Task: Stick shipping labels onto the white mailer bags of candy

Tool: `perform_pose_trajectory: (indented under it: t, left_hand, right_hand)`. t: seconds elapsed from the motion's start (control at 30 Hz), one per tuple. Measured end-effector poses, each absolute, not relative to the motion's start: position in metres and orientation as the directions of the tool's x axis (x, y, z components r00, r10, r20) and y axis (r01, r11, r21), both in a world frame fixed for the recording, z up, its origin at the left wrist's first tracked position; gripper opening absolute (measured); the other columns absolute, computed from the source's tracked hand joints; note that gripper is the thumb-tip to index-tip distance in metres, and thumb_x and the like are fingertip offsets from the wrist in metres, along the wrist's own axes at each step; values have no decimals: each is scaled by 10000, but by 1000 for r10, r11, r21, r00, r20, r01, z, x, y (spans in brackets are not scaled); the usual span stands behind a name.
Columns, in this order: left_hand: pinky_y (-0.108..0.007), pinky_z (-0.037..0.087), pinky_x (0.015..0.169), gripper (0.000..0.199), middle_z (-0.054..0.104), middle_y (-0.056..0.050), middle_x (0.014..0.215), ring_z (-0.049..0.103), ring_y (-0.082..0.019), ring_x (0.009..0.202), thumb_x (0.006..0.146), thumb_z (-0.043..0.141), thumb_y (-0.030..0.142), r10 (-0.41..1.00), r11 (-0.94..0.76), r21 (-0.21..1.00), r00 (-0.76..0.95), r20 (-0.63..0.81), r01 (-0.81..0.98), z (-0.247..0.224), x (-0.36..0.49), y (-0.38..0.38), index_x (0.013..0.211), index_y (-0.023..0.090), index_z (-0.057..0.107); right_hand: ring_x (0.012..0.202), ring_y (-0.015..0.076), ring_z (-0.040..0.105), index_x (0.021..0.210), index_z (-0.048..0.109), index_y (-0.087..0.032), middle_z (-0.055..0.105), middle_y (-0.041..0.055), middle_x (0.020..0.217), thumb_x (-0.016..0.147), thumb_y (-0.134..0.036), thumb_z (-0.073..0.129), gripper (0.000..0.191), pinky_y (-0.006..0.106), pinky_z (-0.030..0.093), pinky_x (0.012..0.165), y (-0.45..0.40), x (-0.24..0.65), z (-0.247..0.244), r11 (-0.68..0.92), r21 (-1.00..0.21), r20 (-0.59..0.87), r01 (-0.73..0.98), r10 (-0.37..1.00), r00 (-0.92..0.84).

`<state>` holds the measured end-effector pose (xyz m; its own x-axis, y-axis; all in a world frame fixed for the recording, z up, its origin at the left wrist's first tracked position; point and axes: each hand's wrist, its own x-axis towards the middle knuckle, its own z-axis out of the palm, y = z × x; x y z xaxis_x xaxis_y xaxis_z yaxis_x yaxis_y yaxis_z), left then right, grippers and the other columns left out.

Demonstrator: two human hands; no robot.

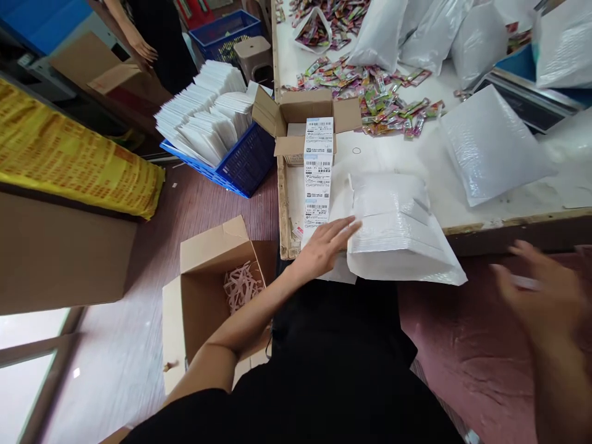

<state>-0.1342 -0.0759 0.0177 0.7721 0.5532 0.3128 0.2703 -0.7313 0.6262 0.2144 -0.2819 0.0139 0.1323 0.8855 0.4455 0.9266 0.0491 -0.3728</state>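
Observation:
My left hand (324,245), fingers spread, rests at the table's front edge between a strip of printed labels (317,166) and a stack of white padded envelopes (398,228). Its fingertips touch or nearly touch the stack's left side. The label strip comes out of an open cardboard box (308,111). My right hand (541,290) is blurred, off the table at the right, over a reddish cover. A small white piece shows by its fingers; whether they grip it is unclear. A filled white bag (494,148) lies on the table beyond it.
Small colourful packets (383,98) and filled white bags (430,37) cover the table's back. Left, a blue basket (245,160) holds white envelopes. An open carton (198,308) with paper strips stands on the floor. Another person's hand (141,48) shows at the upper left.

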Motion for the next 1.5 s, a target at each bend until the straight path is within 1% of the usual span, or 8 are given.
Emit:
perform_pose_trajectory:
  t: [0.13, 0.23, 0.4, 0.67, 0.9, 1.1, 1.3, 1.5]
  left_hand:
    - [-443, 297, 1168, 400, 574, -83, 1437, 471, -248, 1384, 926, 481, 180, 190, -772, 635, 953, 237, -5, 7, -119, -52, 1293, 255, 623]
    - [-359, 471, 914, 264, 743, -99, 994, 676, -236, 987, 946, 502, 326, 465, -581, 802, 865, 185, 141, -9, -109, -51, 911, 187, 723]
    - [-269, 317, 566, 483, 438, 21, 518, 450, -132, 550, 899, 540, 474, 874, -131, 865, 468, -130, 485, -21, -90, -50, 522, 195, 426]
    - [-291, 455, 698, 304, 652, -50, 973, 610, -170, 764, 800, 704, 332, 819, 14, 827, 468, -332, 562, -11, -77, -33, 1009, 190, 536]
    - [-393, 466, 928, 421, 576, -143, 1231, 589, -224, 1026, 791, 709, 210, 977, -190, 836, 18, 211, 514, -12, -132, -7, 1154, 180, 499]
    - [-317, 507, 811, 158, 666, -73, 945, 616, -163, 848, 927, 566, 332, 967, -176, 956, 221, 124, 234, 32, -161, -67, 954, 180, 600]
    - [-323, 530, 799, 469, 691, -103, 1061, 656, -219, 927, 836, 684, 394, 693, 2, 1000, 721, -3, 3, 28, -145, -145, 1240, 178, 585]
    - [-315, 484, 811, 288, 708, -81, 969, 654, -223, 905, 898, 436, 168, 958, 237, 699, -41, -285, 675, -32, -286, -112, 1101, 187, 640]
  right_hand:
    - [1000, 276, 654, 1178, 701, -280, 683, 105, 1238, 923, -283, 513, 317, 428, 447, 848, -256, 218, -9, 121, -276, 341, 953, 940, -20]
    - [724, 207, 610, 807, 728, -211, 715, 74, 813, 924, -436, 531, 321, 355, 439, 723, -238, 210, -21, 13, -454, 361, 891, 917, 170]
    - [567, 163, 459, 612, 627, -181, 494, 0, 532, 801, -682, 570, 539, 302, 365, 551, -213, 207, -35, -434, -732, 19, 525, 758, 652]
    - [519, 116, 481, 721, 673, -170, 601, 30, 630, 443, -660, 853, 591, 232, 366, 404, -202, 203, -32, -554, -825, -515, -111, 655, 553]
    - [508, 21, 288, 760, 552, -180, 455, -59, 672, 546, -581, 865, 552, 152, 261, 395, -206, 119, -30, -271, -866, -478, -421, 697, 535]
    - [548, 85, 317, 903, 481, -259, 405, -45, 737, 820, -339, 696, 243, 207, 285, 464, -227, 47, 15, 46, -986, -110, -158, 535, 837]
    - [597, 138, 444, 889, 508, -263, 415, -18, 704, 951, -388, 515, 140, 284, 409, 540, -183, -19, 62, 125, -967, 41, -223, 937, 346]
    - [1347, 323, 419, 1104, 626, -251, 537, 121, 1339, 845, -564, 590, 408, 540, 344, 1114, -98, -41, -11, -165, -939, -108, 301, 975, 195]
